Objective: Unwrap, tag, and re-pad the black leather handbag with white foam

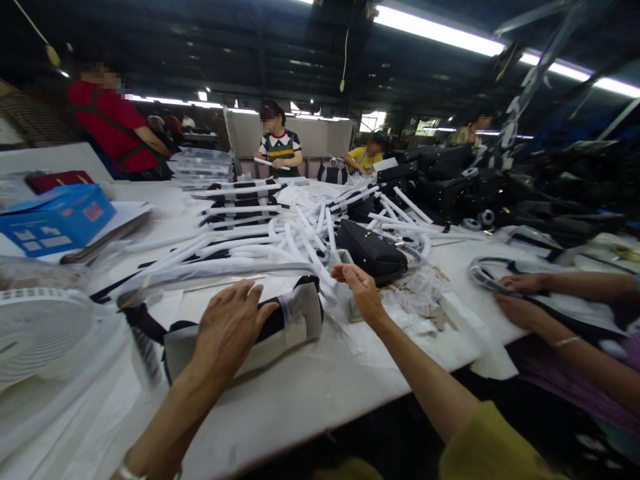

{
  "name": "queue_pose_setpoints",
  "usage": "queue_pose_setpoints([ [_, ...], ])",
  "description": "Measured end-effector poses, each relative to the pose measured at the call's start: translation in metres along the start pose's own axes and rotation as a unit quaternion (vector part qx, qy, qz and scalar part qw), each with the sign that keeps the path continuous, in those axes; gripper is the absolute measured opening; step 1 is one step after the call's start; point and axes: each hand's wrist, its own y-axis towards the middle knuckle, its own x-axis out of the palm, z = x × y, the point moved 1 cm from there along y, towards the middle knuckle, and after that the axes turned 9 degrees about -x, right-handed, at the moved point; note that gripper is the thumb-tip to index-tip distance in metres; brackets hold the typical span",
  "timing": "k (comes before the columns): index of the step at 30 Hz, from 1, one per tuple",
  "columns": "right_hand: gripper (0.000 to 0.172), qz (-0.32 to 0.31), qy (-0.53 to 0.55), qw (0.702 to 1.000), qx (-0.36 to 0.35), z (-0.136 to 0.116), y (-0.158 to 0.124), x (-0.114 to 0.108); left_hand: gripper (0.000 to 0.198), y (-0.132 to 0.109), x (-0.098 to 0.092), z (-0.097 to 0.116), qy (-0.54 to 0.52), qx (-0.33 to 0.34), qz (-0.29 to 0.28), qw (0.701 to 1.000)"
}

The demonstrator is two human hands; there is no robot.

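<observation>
My left hand [227,330] lies flat, fingers spread, on a black bag partly wrapped in white foam sheet [295,320] at the near edge of the white table [300,400]. My right hand [361,288] reaches past the wrapped bag's right end, fingers loosely extended, close to a small clear tape dispenser [344,257]. It holds nothing that I can see. Just beyond it sits an unwrapped black handbag [373,252].
Several white-wrapped straps and black bags [280,227] pile across the table's middle. A blue box [55,219] and a white fan [35,330] stand at the left. A co-worker's two hands [520,297] work at the right. Other people stand at the far side.
</observation>
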Motion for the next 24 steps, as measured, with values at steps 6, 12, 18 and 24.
queue_pose_setpoints([
  [6, 0.03, -0.067, -0.177, 0.981, 0.043, -0.004, -0.044, -0.056, 0.04, -0.02, 0.004, -0.024, 0.103, -0.034, -0.13, 0.985],
  [12, 0.036, -0.004, -0.33, 0.94, 0.082, 0.019, -0.069, -0.129, 0.051, -0.021, 0.019, -0.028, 0.039, 0.028, 0.057, 0.997],
  [18, 0.036, 0.009, -0.431, 0.898, 0.086, 0.023, -0.072, -0.177, 0.031, -0.056, 0.021, -0.005, -0.159, 0.17, 0.264, 0.936],
  [24, 0.024, -0.119, -0.504, 0.854, 0.057, 0.037, -0.05, -0.146, 0.017, -0.106, 0.074, 0.029, -0.252, 0.218, 0.21, 0.919],
])
